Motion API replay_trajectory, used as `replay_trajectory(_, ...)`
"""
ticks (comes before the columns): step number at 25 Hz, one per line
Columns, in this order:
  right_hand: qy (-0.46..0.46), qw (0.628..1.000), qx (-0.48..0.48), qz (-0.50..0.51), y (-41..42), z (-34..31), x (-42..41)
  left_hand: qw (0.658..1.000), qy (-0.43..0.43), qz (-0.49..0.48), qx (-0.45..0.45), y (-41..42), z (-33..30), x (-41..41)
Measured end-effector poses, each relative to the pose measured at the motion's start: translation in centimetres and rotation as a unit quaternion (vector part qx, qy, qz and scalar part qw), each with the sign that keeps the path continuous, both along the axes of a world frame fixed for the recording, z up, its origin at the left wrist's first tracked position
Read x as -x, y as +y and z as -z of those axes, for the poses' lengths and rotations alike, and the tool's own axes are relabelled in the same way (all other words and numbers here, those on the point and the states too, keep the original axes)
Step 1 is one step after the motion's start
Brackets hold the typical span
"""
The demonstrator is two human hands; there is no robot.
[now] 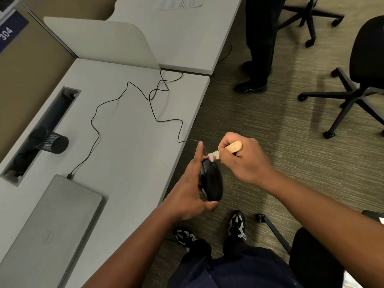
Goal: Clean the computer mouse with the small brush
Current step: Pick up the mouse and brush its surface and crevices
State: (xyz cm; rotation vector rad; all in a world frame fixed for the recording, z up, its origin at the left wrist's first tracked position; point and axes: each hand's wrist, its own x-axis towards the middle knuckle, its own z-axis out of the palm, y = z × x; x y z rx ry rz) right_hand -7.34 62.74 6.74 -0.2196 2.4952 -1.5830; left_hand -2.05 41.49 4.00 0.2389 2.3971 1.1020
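My left hand [190, 190] grips a black computer mouse [212, 181] in the air, just off the desk's right edge above the carpet. The mouse is tilted on its side. Its thin black cable [154, 109] trails back in loops across the desk. My right hand [243, 161] is closed around a small brush with a light wooden handle [234, 146]. The brush's pale bristles [213, 156] touch the front end of the mouse, beside my left fingertip.
A closed grey laptop [49, 229] lies at the desk's [124, 159] near left, with a cable plugged in. A black mesh cup [48, 140] lies tipped by the cable slot. Another person's legs [257, 44] stand ahead; office chairs [357, 80] are on the right.
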Motion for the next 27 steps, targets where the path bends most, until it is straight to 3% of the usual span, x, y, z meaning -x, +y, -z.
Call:
replay_trajectory(5,-0.063,0.994,-0.011,-0.089,1.0,-0.9,0.4,1.000,-0.007,-0.021,-0.001,-0.5,-0.1,0.5)
replay_trajectory(12,-0.010,0.999,0.011,-0.037,0.4,0.2,0.2,1.000,-0.017,0.009,-0.009,-0.4,0.4,0.6)
replay_trajectory(17,-0.068,0.992,-0.023,-0.102,0.4,-0.4,0.2,1.000,-0.009,0.003,0.001,-0.9,0.7,0.4)
replay_trajectory(22,-0.059,0.996,0.006,-0.063,0.8,-0.8,0.7,1.000,-0.006,-0.016,0.006,-1.2,0.5,0.6)
replay_trajectory(27,-0.121,0.990,0.017,-0.072,0.7,-0.1,0.9,1.000,-0.017,0.008,-0.006,-1.2,0.8,0.3)
